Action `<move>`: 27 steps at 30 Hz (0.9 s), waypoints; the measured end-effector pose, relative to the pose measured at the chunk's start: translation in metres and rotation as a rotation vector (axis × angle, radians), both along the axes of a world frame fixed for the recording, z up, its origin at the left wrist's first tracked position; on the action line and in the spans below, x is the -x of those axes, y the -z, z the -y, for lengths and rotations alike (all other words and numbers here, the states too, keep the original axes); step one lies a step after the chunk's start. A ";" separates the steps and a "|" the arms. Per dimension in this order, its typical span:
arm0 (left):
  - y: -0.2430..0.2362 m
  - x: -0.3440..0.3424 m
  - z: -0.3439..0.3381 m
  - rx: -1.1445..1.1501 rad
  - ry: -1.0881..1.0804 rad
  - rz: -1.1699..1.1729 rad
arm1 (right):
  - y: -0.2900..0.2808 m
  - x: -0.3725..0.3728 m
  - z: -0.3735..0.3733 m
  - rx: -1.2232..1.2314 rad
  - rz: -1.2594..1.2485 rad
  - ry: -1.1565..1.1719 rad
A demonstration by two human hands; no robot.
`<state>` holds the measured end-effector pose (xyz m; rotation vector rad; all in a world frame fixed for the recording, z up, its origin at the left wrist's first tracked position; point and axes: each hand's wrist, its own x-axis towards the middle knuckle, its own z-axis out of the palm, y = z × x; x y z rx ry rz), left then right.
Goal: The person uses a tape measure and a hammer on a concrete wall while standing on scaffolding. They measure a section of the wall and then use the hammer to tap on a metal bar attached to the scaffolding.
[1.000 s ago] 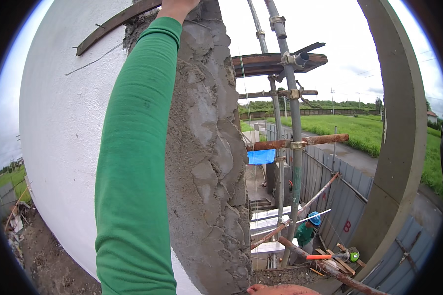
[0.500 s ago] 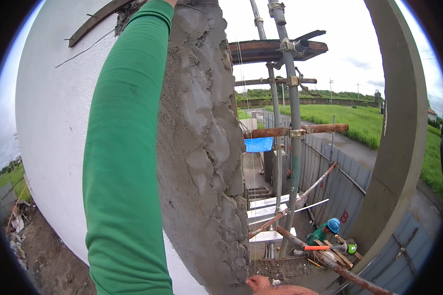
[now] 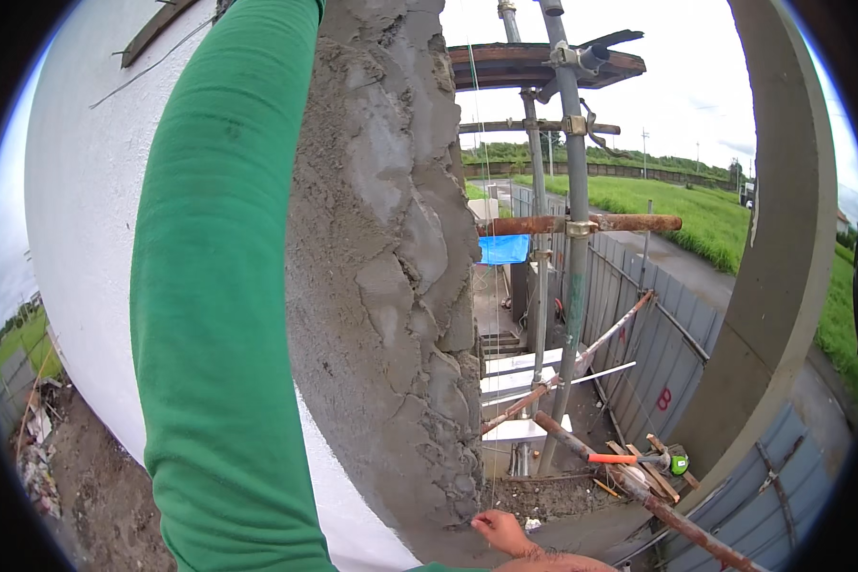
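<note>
My left arm in a green sleeve (image 3: 224, 238) reaches up along the wall, and its hand lies beyond the top edge. Beside it runs a wall edge of rough grey mortar (image 3: 381, 276), laid on in uneven patches. At the bottom, my right hand (image 3: 503, 532) is held near the foot of that edge with its fingers curled together. Thin string lines (image 3: 492, 381) hang down along the edge toward this hand. Whether the fingers grip a string or something else cannot be made out.
Scaffold pipes (image 3: 574, 172) and rusty crossbars (image 3: 629, 222) stand right of the wall, below a wooden plank (image 3: 505, 69). A green tape measure (image 3: 677, 461) lies by wood scraps (image 3: 650, 472). A concrete column (image 3: 782, 210) and metal fence (image 3: 667, 334) border the right side.
The view has shifted, so the scaffold sits higher in it. My left wrist has gone out past the top edge. The person in a blue helmet below can no longer be seen.
</note>
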<state>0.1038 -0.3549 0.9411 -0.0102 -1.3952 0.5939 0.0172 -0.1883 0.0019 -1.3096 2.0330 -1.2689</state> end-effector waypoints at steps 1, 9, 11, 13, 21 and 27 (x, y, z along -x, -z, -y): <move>-0.001 0.000 0.001 0.018 -0.032 -0.025 | -0.002 -0.001 0.000 -0.002 0.017 0.002; -0.005 0.005 0.006 0.071 -0.075 -0.077 | 0.014 0.004 0.001 0.005 0.037 0.020; -0.008 0.006 0.009 0.101 -0.066 -0.086 | 0.021 0.006 0.002 -0.010 0.039 0.017; -0.008 0.006 0.008 0.110 -0.066 -0.091 | 0.027 0.010 0.003 -0.085 0.049 0.010; -0.002 0.005 0.007 0.105 -0.044 -0.085 | 0.037 0.011 0.010 0.125 -0.054 0.063; -0.007 0.007 0.017 0.144 -0.131 -0.120 | 0.164 0.024 0.067 -0.024 -0.195 0.043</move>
